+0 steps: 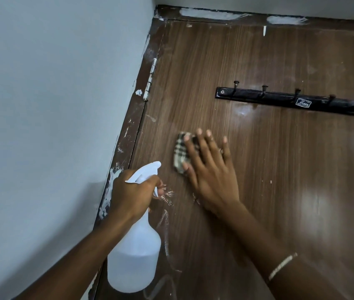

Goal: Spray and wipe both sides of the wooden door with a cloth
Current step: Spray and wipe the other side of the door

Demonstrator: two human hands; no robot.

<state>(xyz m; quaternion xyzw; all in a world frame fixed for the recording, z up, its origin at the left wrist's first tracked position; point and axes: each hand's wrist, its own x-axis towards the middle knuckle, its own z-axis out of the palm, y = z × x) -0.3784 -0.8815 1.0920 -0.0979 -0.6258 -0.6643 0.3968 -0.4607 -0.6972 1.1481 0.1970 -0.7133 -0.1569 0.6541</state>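
Observation:
The brown wooden door (pixel 269 169) fills the right of the view, with wet sheen and white paint smears on it. My right hand (pixel 210 169) lies flat with straight fingers, pressing a checked cloth (pixel 180 152) against the door; the cloth shows only past the fingertips. My left hand (pixel 132 191) grips the neck of a white spray bottle (pixel 134 256), a finger on the trigger, its nozzle pointing up and right toward the door.
A black hook rail (pixel 297 101) with several hooks is fixed to the door, up and right of the cloth. A white-painted hinge (pixel 150 81) sits on the door's left edge by the dark frame (pixel 128 137). A pale wall (pixel 52 105) fills the left.

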